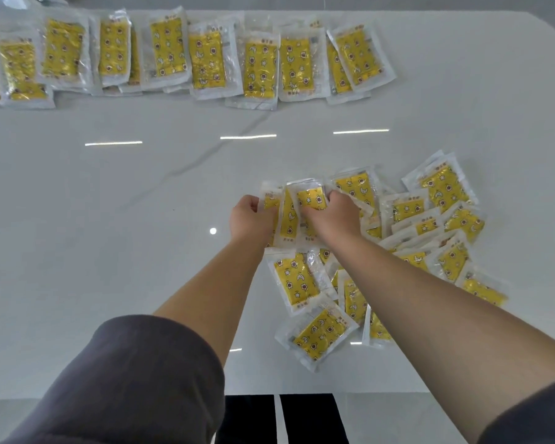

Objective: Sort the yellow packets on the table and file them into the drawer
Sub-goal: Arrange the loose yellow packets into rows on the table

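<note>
Two hands meet near the middle of the bench, each closed on the same small fan of packets. The left hand (251,216) has its fingers curled round the left edge of the fan, knuckles up and thumb tucked out of sight. The right hand (330,216) lies just beside it with its fingers bent down over the top of the fan; its thumb cannot be seen either. The held packets (288,216) show three yellow faces, overlapping and standing roughly lengthwise away from the person. Whether more are hidden under the hands cannot be told. Both forearms are bare and reach forward from the lower edge of the view, converging toward the fan. A dark grey left sleeve (125,379) is pushed up past the elbow, and a right sleeve (532,418) of the same colour shows at the corner.

Under and to the right of the right forearm lies a loose pile (442,190) of the same clear-edged yellow packets, printed with stars, moons and small flowers. They are tilted every way and overlap. Roughly fifteen faces show, though an exact count is not possible, since the arm covers some.

Well apart from it, along the far edge, runs a far row (169,48) of packets laid side by side and mostly upright. About eleven yellow faces show, the leftmost cut by the frame, with more packets peeping from beneath.

The bench (109,219) is glossy white with a thin grey vein and reflects strip lights.
</note>
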Tool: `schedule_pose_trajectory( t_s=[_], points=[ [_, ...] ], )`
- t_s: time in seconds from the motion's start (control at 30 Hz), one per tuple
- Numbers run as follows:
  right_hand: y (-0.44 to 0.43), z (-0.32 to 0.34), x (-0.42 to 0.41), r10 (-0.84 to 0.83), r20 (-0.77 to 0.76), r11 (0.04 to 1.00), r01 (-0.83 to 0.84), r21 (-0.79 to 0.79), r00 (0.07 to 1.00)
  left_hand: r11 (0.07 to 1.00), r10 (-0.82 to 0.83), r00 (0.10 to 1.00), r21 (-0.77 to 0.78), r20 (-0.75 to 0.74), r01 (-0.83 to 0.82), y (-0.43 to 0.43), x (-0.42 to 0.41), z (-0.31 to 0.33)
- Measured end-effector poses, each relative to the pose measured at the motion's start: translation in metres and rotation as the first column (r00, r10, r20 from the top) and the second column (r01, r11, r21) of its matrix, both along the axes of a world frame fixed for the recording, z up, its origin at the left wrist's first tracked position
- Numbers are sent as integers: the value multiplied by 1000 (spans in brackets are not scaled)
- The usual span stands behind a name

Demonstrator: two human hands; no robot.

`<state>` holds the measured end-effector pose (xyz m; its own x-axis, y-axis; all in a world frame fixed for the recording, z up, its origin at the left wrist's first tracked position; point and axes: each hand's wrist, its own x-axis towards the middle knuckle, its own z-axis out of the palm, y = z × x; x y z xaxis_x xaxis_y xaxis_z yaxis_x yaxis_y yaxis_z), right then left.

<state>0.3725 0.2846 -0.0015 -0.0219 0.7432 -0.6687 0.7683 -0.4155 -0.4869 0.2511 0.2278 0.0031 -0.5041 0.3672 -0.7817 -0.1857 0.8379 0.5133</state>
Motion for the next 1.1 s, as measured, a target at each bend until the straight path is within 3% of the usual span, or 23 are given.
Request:
schedule_pose_trajectory(
  t_s=[0.23,0.33,0.47,0.67,0.9,1.1],
  points=[
    [2,27,2,-28,-109,997,35,66,994,1000,14,1000,-18,-22,-14,-4,-19,3],
    [9,47,-3,-66,-206,990,90,107,976,997,62,998,46,2,-62,-7,-39,8],
    [32,54,-26,-102,-224,983,133,129,969,983,141,990,115,29,-144,-3,-86,18],
    [72,60,-95,-165,-254,974,198,112,953,969,144,989,199,11,-144,34,-176,34],
    [103,58,-208,-298,-364,949,315,-14,882,971,84,992,232,-91,-61,79,-294,44],
    [128,49,-296,-248,-422,965,260,-30,872,977,53,976,213,-213,-6,108,-371,35]
  ],
)
